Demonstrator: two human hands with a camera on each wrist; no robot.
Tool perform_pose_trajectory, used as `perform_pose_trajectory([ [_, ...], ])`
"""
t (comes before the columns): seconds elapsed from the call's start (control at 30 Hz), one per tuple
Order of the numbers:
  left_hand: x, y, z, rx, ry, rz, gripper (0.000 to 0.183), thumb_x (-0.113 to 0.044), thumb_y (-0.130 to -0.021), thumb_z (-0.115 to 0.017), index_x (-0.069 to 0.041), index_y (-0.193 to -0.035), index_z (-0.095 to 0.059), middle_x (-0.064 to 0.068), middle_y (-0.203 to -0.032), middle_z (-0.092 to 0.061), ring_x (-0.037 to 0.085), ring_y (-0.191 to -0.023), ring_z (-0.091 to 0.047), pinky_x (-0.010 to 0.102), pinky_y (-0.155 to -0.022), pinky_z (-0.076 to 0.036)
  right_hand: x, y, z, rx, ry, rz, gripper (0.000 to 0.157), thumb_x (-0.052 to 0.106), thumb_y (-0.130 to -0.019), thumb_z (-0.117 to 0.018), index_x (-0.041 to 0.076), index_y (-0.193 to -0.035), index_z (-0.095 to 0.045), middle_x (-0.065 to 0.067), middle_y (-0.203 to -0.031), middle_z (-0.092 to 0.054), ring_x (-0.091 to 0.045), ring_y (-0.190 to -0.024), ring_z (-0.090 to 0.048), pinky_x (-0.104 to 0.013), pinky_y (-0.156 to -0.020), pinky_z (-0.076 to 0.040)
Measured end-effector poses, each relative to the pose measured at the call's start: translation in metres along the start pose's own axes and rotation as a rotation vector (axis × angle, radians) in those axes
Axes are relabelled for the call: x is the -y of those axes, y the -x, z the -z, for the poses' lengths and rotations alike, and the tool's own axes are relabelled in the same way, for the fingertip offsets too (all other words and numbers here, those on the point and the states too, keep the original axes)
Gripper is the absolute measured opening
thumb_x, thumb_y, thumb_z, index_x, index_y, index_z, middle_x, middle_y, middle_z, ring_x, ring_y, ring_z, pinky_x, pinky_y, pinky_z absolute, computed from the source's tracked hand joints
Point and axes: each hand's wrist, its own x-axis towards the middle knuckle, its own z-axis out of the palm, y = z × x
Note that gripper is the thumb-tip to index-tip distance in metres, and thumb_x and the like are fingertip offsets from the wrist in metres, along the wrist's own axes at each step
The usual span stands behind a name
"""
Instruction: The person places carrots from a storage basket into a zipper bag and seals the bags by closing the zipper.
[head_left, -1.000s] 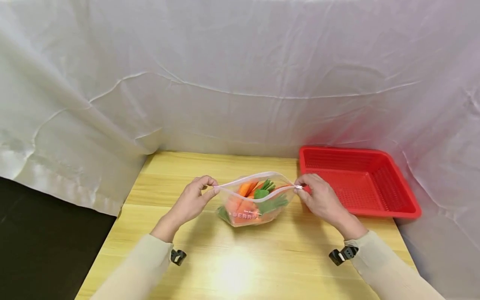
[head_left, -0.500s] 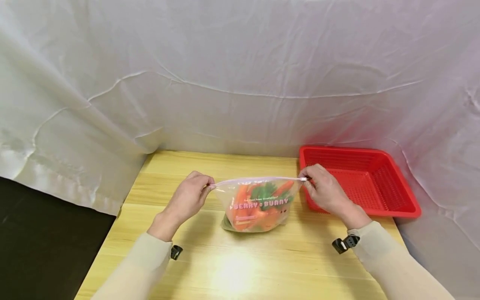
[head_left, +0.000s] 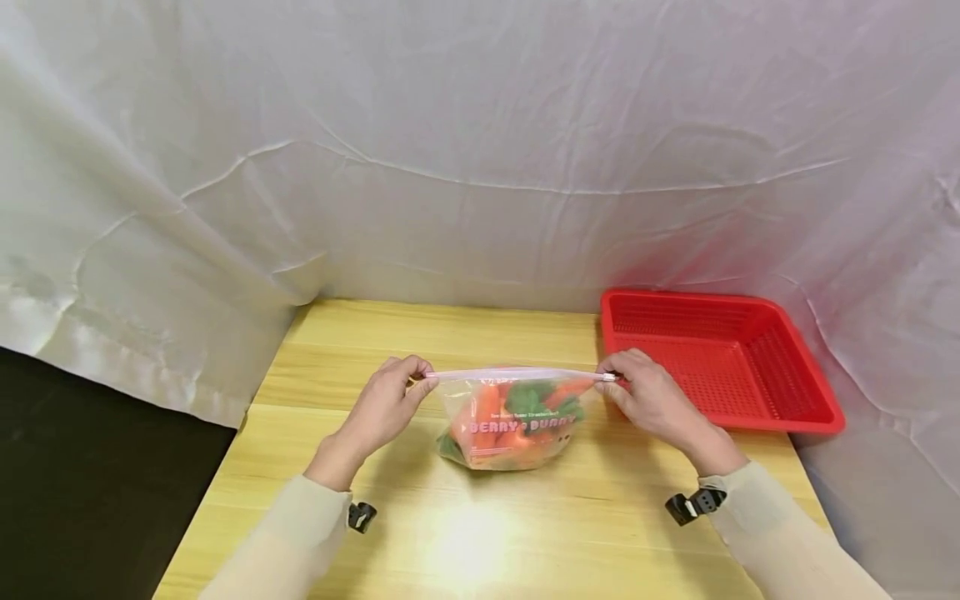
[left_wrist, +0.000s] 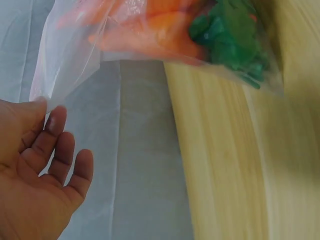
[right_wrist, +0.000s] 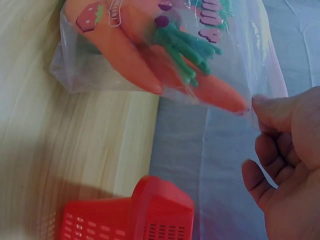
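A clear zip bag with pink printed lettering hangs upright between both hands over the wooden table. Inside lie several orange carrots and green leafy tops. My left hand pinches the left end of the bag's pink top strip between thumb and forefinger. At the strip's other end, by the white slider, my right hand pinches the corner. The strip is drawn straight, its two edges together. In the left wrist view the other fingers of the left hand are loosely bent.
A red perforated plastic basket stands at the table's back right, just beyond the right hand. Pale grey cloth hangs behind and beside the wooden table. A dark area lies off the table's left edge.
One second ago the bag's mouth gaped, with carrots showing through. Both hands pulled it taut; its edges came together, the bag was tilted up, and then the hands lowered slightly.
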Motion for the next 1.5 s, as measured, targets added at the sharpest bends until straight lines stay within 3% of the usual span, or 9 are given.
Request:
perform_pose_trajectory([
  [0.2,0.003,0.001,-0.002,0.027,0.081,0.044,0.017,-0.034,-0.102,-0.068,-0.018,-0.109,-0.07,0.0,-0.106,-0.069,0.026,-0.111,-0.062,0.05,-0.098,-0.052,0.001,0.002,-0.001,-0.034,-0.001,0.005,0.012,0.008,-0.092,-0.079,0.015,-0.095,-0.07,-0.002,-0.101,-0.07,-0.02,-0.096,-0.059,-0.046,-0.082,-0.051],
  [0.47,0.002,-0.002,-0.001,0.039,0.039,-0.017,0.015,-0.031,-0.101,-0.07,-0.017,-0.107,-0.072,0.001,-0.108,-0.073,0.024,-0.105,-0.061,0.046,-0.09,-0.052,0.002,0.001,0.0,-0.038,-0.01,0.026,0.01,0.008,-0.095,-0.076,0.015,-0.096,-0.068,0.001,-0.098,-0.069,-0.021,-0.098,-0.058,-0.047,-0.085,-0.051],
  [0.6,0.001,-0.011,0.007,0.004,-0.104,-0.166,0.012,-0.026,-0.101,-0.071,-0.014,-0.102,-0.073,0.003,-0.107,-0.075,0.023,-0.103,-0.062,0.042,-0.086,-0.052,0.002,-0.004,0.002,-0.057,0.027,0.087,0.01,0.004,-0.095,-0.074,0.012,-0.097,-0.067,-0.001,-0.095,-0.069,-0.02,-0.096,-0.059,-0.045,-0.082,-0.052],
  [0.73,-0.006,-0.021,0.02,-0.078,-0.275,-0.382,0.01,-0.019,-0.1,-0.071,-0.009,-0.098,-0.072,0.005,-0.1,-0.076,0.025,-0.103,-0.064,0.041,-0.091,-0.054,0.003,-0.011,0.011,-0.167,0.081,0.219,0.017,-0.005,-0.089,-0.075,0.008,-0.097,-0.067,-0.002,-0.091,-0.067,-0.02,-0.09,-0.058,-0.041,-0.076,-0.052],
  [0.87,-0.011,-0.021,0.026,-0.073,-0.392,-0.485,0.01,-0.016,-0.1,-0.071,-0.006,-0.101,-0.073,0.004,-0.096,-0.076,0.024,-0.098,-0.064,0.039,-0.091,-0.054,0.002,-0.011,0.011,-0.225,0.111,0.353,0.025,-0.014,-0.083,-0.073,0.005,-0.097,-0.066,-0.004,-0.09,-0.067,-0.022,-0.088,-0.057,-0.041,-0.073,-0.052],
  [1.0,-0.001,-0.017,0.014,0.016,-0.483,-0.468,0.01,-0.016,-0.1,-0.072,-0.007,-0.101,-0.075,0.003,-0.097,-0.078,0.022,-0.097,-0.065,0.037,-0.089,-0.054,-0.005,0.001,-0.011,-0.171,0.158,0.379,0.025,-0.014,-0.08,-0.074,0.003,-0.097,-0.068,-0.007,-0.093,-0.067,-0.025,-0.09,-0.059,-0.044,-0.074,-0.055],
  [1.2,0.0,-0.019,0.003,0.055,-0.567,-0.37,0.01,-0.019,-0.099,-0.073,-0.009,-0.096,-0.074,0.003,-0.096,-0.078,0.024,-0.094,-0.064,0.039,-0.083,-0.055,-0.002,0.006,-0.021,-0.069,0.199,0.262,0.013,-0.003,-0.09,-0.074,0.006,-0.097,-0.069,-0.008,-0.096,-0.068,-0.027,-0.093,-0.058,-0.045,-0.081,-0.052],
  [1.37,-0.007,-0.019,0.012,0.061,-0.487,-0.275,0.01,-0.021,-0.099,-0.074,-0.012,-0.098,-0.074,0.001,-0.096,-0.076,0.023,-0.095,-0.062,0.042,-0.084,-0.054,0.006,0.006,-0.008,-0.059,0.119,0.144,0.015,0.003,-0.09,-0.078,0.011,-0.098,-0.068,-0.003,-0.1,-0.069,-0.024,-0.098,-0.058,-0.047,-0.085,-0.051],
  [1.5,-0.008,-0.021,0.016,0.062,-0.407,-0.243,0.012,-0.026,-0.099,-0.074,-0.015,-0.1,-0.073,-0.002,-0.098,-0.075,0.021,-0.098,-0.061,0.042,-0.086,-0.051,0.008,0.005,-0.003,-0.073,0.074,0.108,0.018,0.003,-0.09,-0.079,0.012,-0.1,-0.067,-0.002,-0.101,-0.07,-0.021,-0.098,-0.06,-0.046,-0.084,-0.053],
])
